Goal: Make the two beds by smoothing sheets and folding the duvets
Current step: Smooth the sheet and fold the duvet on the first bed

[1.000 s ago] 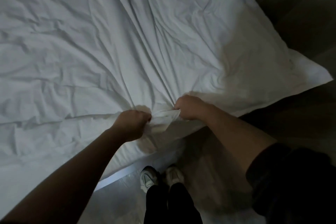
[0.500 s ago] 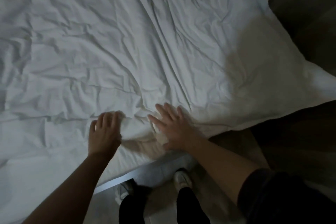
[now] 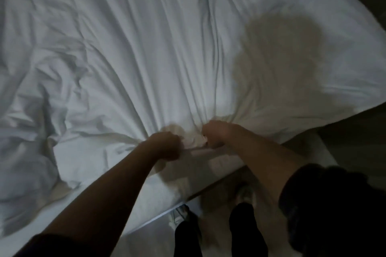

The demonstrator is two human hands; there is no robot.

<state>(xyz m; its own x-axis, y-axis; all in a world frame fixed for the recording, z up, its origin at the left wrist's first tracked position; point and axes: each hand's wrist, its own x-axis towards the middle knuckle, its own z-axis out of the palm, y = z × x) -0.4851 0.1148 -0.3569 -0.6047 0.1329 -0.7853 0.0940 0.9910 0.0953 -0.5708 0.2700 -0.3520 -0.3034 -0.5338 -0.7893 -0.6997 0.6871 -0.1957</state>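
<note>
Both fists are clamped on the duvet (image 3: 167, 48) at its near edge, lower centre of frame, left hand (image 3: 165, 145) and right hand (image 3: 215, 133) nearly touching. I'd grip wider apart so the pull flattens the fanning creases, especially the crumpled heap at left. The floor (image 3: 344, 131) at lower right looks open for stepping back.

Left hand (image 3: 165, 145) and right hand (image 3: 215, 133) bare — dark sleeves (image 3: 334, 204) end near the elbows; black trousers (image 3: 244, 227), pale shoes (image 3: 177, 214).
</note>
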